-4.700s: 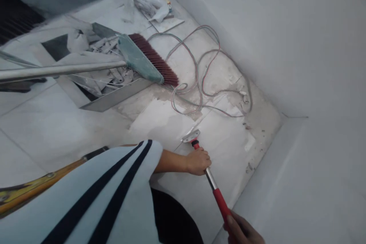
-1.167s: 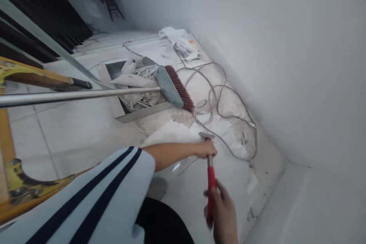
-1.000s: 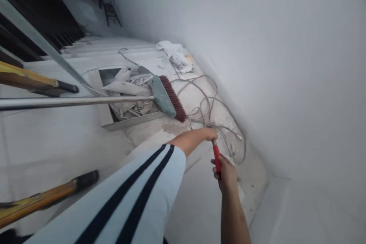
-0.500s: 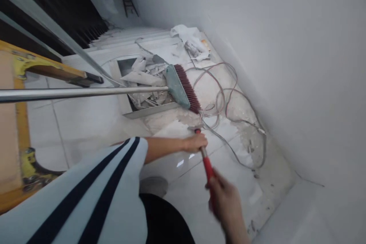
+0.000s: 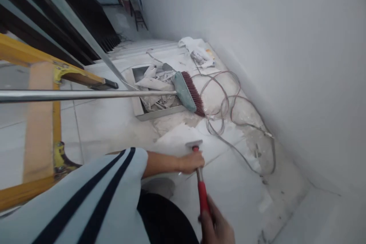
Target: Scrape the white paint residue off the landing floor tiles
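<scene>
While the patchy white floor (image 5: 231,194) is spreading out below me, the broom (image 5: 184,91) is lying over the debris-filled tray (image 5: 160,114) ahead. Nearer, the red-handled scraper (image 5: 199,177) is pointing away from me. My left hand (image 5: 190,162) is gripping its metal shaft (image 5: 199,173), my right hand (image 5: 216,224) its red handle (image 5: 203,195). Blade (image 5: 194,143) is sitting just beyond the left; whether it's touching floor, I cannot tell. Judging: I'm probably scraping; next push is likely calling for low, steady pressure.
</scene>
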A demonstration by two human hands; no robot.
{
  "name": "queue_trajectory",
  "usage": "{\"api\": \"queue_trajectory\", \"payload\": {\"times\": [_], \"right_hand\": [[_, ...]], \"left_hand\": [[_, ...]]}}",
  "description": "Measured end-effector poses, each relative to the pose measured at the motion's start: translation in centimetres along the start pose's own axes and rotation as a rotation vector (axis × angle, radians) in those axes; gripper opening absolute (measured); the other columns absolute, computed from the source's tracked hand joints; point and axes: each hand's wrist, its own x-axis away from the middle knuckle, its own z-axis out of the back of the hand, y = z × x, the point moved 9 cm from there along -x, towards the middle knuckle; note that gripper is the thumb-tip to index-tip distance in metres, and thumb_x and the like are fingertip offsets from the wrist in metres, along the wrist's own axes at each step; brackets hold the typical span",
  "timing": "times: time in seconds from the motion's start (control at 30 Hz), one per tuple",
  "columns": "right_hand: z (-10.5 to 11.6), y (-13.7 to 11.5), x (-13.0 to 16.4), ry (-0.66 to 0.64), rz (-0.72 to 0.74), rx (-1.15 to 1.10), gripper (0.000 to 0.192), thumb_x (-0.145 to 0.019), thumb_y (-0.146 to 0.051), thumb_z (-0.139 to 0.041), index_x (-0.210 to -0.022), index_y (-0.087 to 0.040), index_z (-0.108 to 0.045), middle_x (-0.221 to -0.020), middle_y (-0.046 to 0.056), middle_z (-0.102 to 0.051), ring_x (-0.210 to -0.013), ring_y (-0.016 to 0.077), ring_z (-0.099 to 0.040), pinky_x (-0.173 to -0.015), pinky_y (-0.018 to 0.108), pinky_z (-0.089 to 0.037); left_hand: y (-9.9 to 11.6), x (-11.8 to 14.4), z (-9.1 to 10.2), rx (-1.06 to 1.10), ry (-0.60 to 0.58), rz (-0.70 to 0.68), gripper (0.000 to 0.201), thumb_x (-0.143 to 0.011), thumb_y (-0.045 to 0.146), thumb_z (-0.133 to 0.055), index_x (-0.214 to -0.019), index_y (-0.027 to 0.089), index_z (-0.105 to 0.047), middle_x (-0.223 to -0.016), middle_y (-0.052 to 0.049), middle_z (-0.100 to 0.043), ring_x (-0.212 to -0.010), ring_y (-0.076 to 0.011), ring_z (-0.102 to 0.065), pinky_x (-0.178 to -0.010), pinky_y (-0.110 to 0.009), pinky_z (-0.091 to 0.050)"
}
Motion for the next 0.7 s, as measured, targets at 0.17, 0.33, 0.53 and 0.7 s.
{"api": "queue_trajectory", "payload": {"times": [0.17,0.33,0.53,0.7], "right_hand": [[-0.4,-8.4,-5.9,-0.042,0.017,-0.102,0.062,-0.076,-0.038,-0.041,-0.13,-0.007,-0.044,-0.07,0.004,-0.061,-0.032,0.0086,-0.044,-0.031,0.022,-0.031],[2.5,-4.2,-1.8,-0.03,-0.01,-0.138,0.067,-0.076,-0.05,-0.044,-0.129,-0.009,-0.045,-0.078,0.007,-0.064,-0.031,0.0078,-0.043,-0.033,0.023,-0.033],[4.3,10.6,6.4,0.14,-0.209,-0.268,0.067,-0.072,-0.053,-0.051,-0.127,-0.014,-0.051,-0.071,0.006,-0.063,-0.042,0.0102,-0.047,-0.042,0.023,-0.039],[4.1,22.3,14.7,0.213,-0.456,-0.525,0.071,-0.076,-0.054,-0.047,-0.134,-0.014,-0.042,-0.063,0.001,-0.057,-0.042,0.008,-0.042,-0.041,0.021,-0.036]], "left_hand": [[-7.3,-4.7,6.5,-0.059,-0.035,0.031,0.011,-0.073,0.007,-0.053,-0.074,0.017,-0.05,-0.082,-0.006,-0.059,-0.084,-0.0172,-0.05,-0.082,-0.029,-0.037],[-2.4,-5.1,4.2,-0.094,-0.011,0.031,0.013,-0.072,0.01,-0.055,-0.083,0.017,-0.053,-0.086,-0.005,-0.059,-0.085,-0.018,-0.049,-0.084,-0.031,-0.036],[9.2,-4.5,-6.9,0.046,-0.125,-0.197,0.009,-0.083,0.021,-0.05,-0.087,0.018,-0.057,-0.087,-0.005,-0.06,-0.089,-0.0177,-0.048,-0.088,-0.035,-0.032],[21.5,-4.9,-18.5,0.068,-0.489,-0.613,0.006,-0.081,0.022,-0.055,-0.077,0.018,-0.058,-0.078,-0.004,-0.06,-0.083,-0.0189,-0.051,-0.083,-0.037,-0.034]]}}
